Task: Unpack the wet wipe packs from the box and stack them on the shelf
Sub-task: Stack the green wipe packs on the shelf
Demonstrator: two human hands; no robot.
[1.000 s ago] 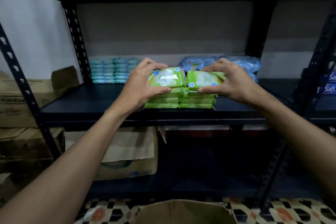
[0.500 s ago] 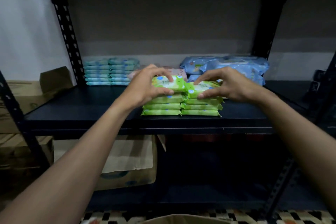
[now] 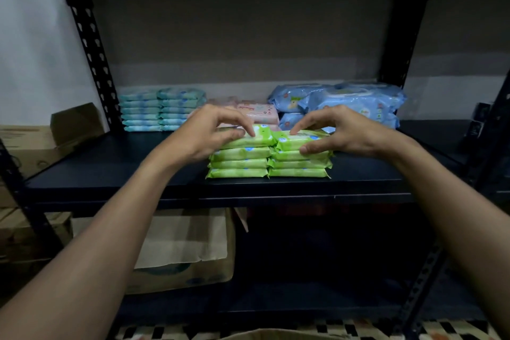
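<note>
Curling over two side-by-side stacks of green wet wipe packs [image 3: 240, 164] at 12 o'clock on the shelf [image 3: 124, 171], both hands pinch the top layer. The left hand [image 3: 212, 132] holds the left top pack [image 3: 259, 137] at its 3 o'clock; the right hand [image 3: 347, 132] holds the right top pack [image 3: 289, 143] at its 9 o'clock. Both packs' long axes run 9 to 3. The box [image 3: 262, 335] lies at 6 o'clock.

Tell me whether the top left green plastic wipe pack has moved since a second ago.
Yes. The top left green pack has tipped down flat onto the green stack beneath it.
</note>
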